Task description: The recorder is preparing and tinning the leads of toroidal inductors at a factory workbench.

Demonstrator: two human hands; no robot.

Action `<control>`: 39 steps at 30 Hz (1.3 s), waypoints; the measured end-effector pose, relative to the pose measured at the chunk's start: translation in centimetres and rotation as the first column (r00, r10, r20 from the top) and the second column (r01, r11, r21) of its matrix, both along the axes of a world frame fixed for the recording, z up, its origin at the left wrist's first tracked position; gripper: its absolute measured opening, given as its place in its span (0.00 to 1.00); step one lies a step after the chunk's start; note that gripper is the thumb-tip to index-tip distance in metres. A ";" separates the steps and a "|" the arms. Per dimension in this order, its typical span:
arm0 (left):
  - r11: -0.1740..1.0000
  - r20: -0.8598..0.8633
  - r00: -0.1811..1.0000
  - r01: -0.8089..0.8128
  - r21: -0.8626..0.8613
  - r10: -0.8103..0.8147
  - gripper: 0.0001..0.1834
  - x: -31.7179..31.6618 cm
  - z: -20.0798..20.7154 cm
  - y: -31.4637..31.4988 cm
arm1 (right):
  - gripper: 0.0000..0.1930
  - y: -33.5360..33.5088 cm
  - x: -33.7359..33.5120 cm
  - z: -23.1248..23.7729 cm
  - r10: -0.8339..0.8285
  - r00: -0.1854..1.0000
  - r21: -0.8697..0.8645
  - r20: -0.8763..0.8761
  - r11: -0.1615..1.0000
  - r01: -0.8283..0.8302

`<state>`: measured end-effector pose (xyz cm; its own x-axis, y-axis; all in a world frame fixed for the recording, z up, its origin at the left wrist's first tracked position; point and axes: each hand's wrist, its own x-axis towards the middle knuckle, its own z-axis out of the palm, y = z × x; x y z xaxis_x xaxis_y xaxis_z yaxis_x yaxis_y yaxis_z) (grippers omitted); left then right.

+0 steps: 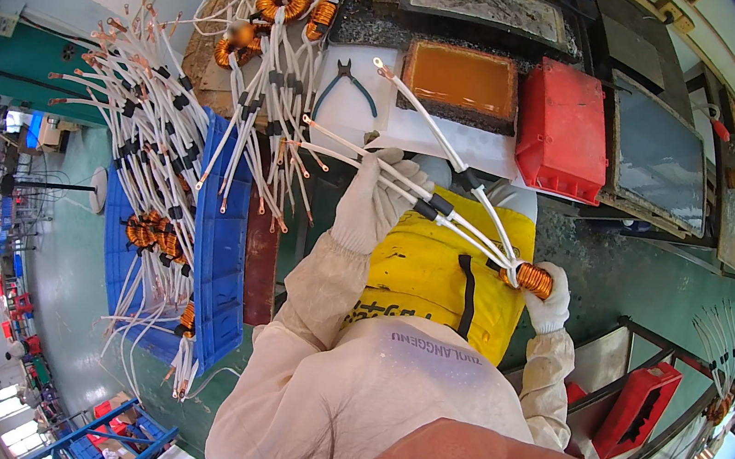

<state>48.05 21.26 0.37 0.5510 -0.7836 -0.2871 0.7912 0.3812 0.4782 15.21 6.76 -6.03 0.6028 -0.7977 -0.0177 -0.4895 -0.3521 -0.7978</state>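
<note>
My gloved right hand (553, 302) is closed around a copper-wound coil (534, 280) at the right side of my lap. Several thick white leads (489, 205) with black sleeves and bare copper lugs run from the coil up to the left. My gloved left hand (367, 209) is closed on some of those leads near their lug ends; one lead stands free of it, pointing toward the bench. Under the leads lies a yellow apron (418, 269) over my lap. Cutting pliers (346, 87) with dark green handles lie on the bench, beyond my left hand.
A pan of orange-brown material (461, 82) and a red plastic bin (564, 130) stand on the bench ahead. More coils (283, 3) with white leads hang at the bench's left. A blue crate (225, 253) full of them stands left; a metal rack (622, 379) is at right.
</note>
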 end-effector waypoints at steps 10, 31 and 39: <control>0.966 0.103 0.979 -0.192 0.171 0.176 0.19 5.5 -2.9 2.5 | 0.24 -0.3 -0.8 -1.3 -0.008 0.997 0.029 0.076 1.000 0.006; 0.898 -0.523 0.782 0.102 -0.427 -0.338 0.12 1.5 -10.9 -0.1 | 0.23 -0.2 -1.4 -1.5 -0.051 0.995 0.067 0.089 0.997 0.045; 0.989 -0.236 0.960 0.139 -0.057 -0.149 0.24 0.1 -6.7 -3.4 | 0.24 -0.8 -1.3 -1.3 -0.003 0.998 0.083 0.058 0.997 -0.001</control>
